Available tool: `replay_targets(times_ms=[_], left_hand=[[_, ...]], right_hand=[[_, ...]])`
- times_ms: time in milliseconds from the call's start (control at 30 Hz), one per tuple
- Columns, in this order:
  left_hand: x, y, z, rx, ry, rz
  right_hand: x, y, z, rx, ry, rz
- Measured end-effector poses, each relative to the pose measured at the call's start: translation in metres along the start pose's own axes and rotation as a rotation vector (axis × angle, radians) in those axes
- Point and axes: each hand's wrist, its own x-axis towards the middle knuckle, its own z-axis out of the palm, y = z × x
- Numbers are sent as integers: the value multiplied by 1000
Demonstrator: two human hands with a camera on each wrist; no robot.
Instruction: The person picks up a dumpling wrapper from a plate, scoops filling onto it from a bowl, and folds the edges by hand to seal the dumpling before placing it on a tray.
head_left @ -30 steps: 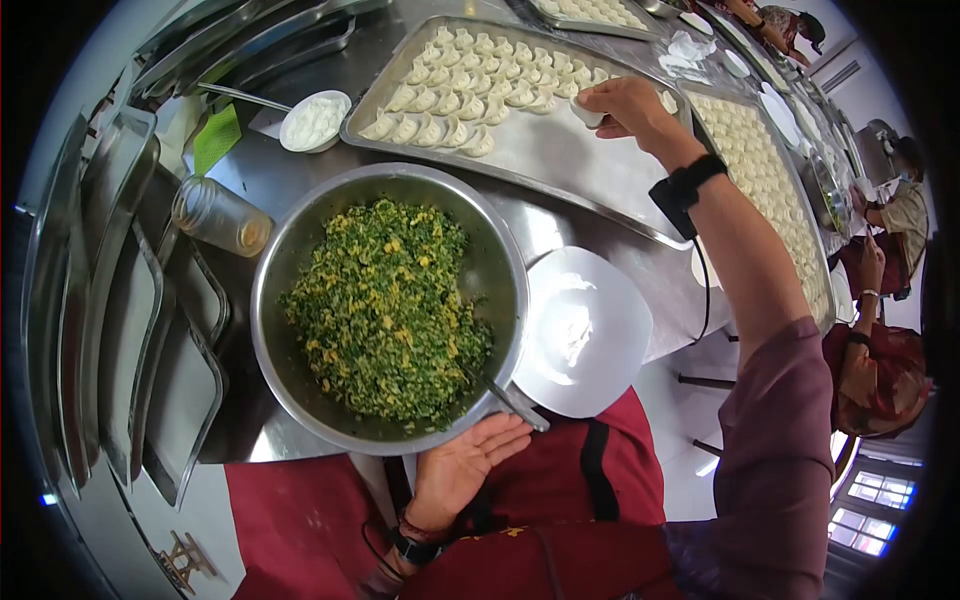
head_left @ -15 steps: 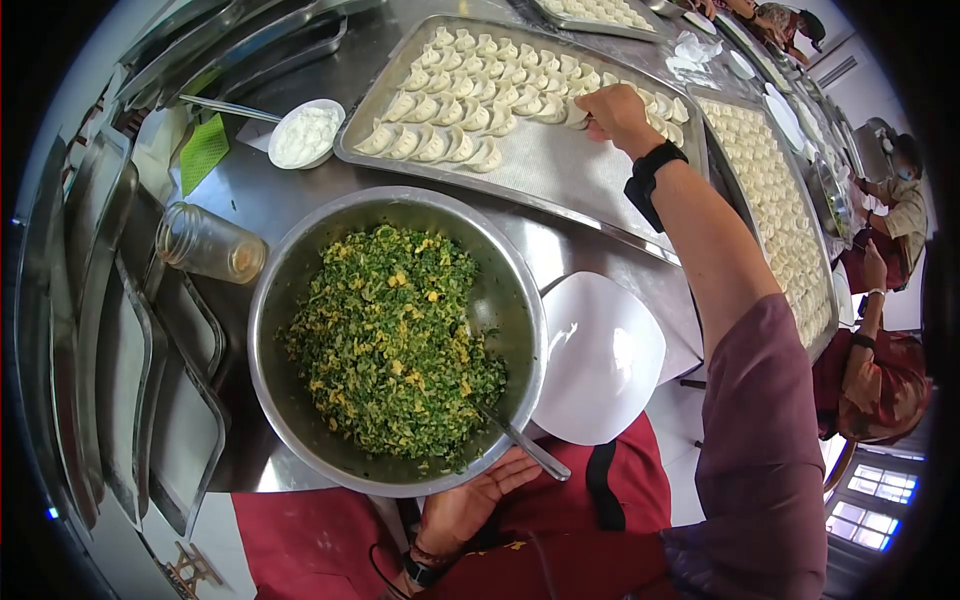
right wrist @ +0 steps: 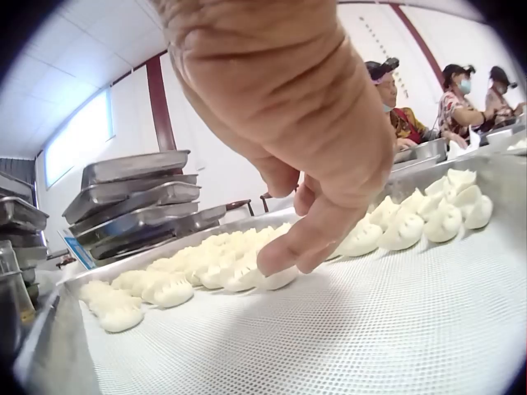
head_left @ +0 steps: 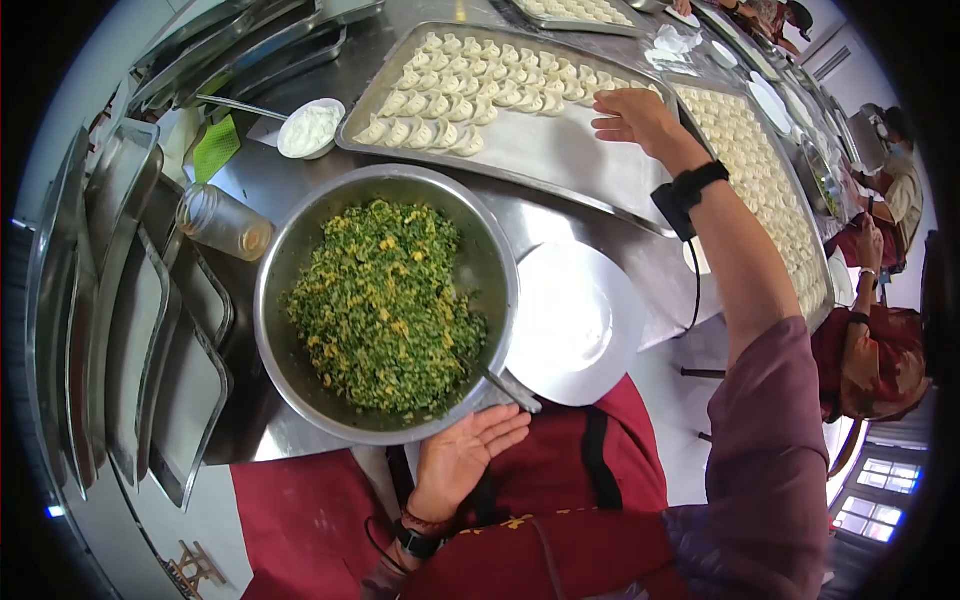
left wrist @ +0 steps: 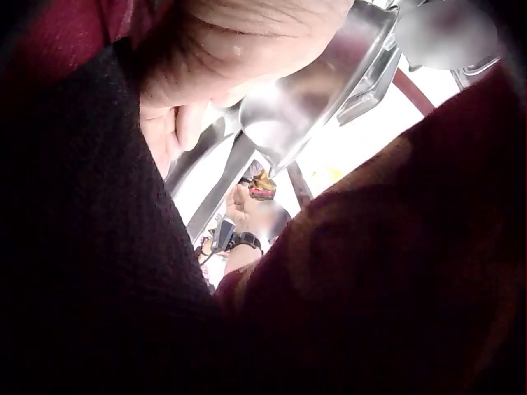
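Rows of pleated dumplings [head_left: 480, 85] lie on a metal tray [head_left: 520, 165] lined with white mesh. My right hand [head_left: 640, 120] hovers above that tray with its fingers extended and nothing held. In the right wrist view, its fingers [right wrist: 309, 239] overlap the near row of dumplings [right wrist: 403, 226]. Palm up at the table's front edge, my left hand [head_left: 465, 455] has loosely spread fingers and holds nothing. Those fingers lie close to the rim of a steel bowl [head_left: 268, 340] of chopped green and yellow filling [head_left: 385, 305]. A metal spoon handle [head_left: 510, 388] sticks out over the rim.
A white plate [head_left: 575, 320] stands right of the bowl. Left of it are a glass jar [head_left: 225, 222], a white bowl of white powder [head_left: 312, 128], a green piece [head_left: 215, 150] and stacked metal trays [head_left: 150, 350]. Another dumpling tray [head_left: 760, 190] and people are farther right.
My right hand pinched a dumpling over the tray, lowered it to the end of a row and let go, then rose away. The left hand stays palm up near the bowl.
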Motion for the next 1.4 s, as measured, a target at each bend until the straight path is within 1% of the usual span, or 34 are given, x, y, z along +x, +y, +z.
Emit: replay_targets(times_ms=[67, 133, 233, 267, 367, 400, 433, 500, 600, 700, 733, 833, 933, 1033, 1133, 1233, 1333, 1400], left_hand=[[-2, -2, 3, -7, -19, 7], [-2, -5, 1, -19, -60, 0], [-7, -8, 9, 5, -97, -23], [-8, -9, 12, 39, -90, -19], [-10, -14, 20, 69, -69, -19], [-9, -16, 22, 85, -65, -18], [-9, -19, 24, 91, -62, -30], [-8, -23, 28, 105, -54, -49], [-7, -28, 34, 124, -41, -57], [-8, -31, 38, 138, -20, -52], [-8, -32, 38, 145, -15, -50], [-9, -33, 40, 167, 9, -39], [-10, -34, 42, 181, 43, -32], [-8, -35, 43, 203, 56, -34], [-6, -35, 45, 239, 51, -43], [-5, -34, 52, 251, 39, -35], [-4, -34, 57, 242, 25, -26], [-2, -33, 61, 262, 14, -16]], right_hand=[[-41, -11, -6, -17, 12, -16], [-71, -7, -19, -30, -7, -40], [-129, 1, -38, -115, 134, -67], [-142, 14, -50, -110, 203, -63], [-175, 52, -82, -232, 373, -70], [-183, 70, -92, -357, 441, -109], [-190, 88, -100, -575, 515, -161], [-207, 108, -99, -773, 523, -203], [-219, 115, -83, -963, 564, -325], [-213, 120, -80, -1087, 589, -394], [-210, 120, -79, -1165, 632, -403], [-194, 128, -84, -1246, 696, -456], [-180, 131, -92, -1105, 598, -446], [-177, 123, -93, -1031, 567, -450], [-169, 121, -96, -908, 569, -347], [-167, 119, -95, -890, 567, -355], [-180, 114, -85, -744, 639, -465], [-198, 103, -74, -645, 605, -409]])
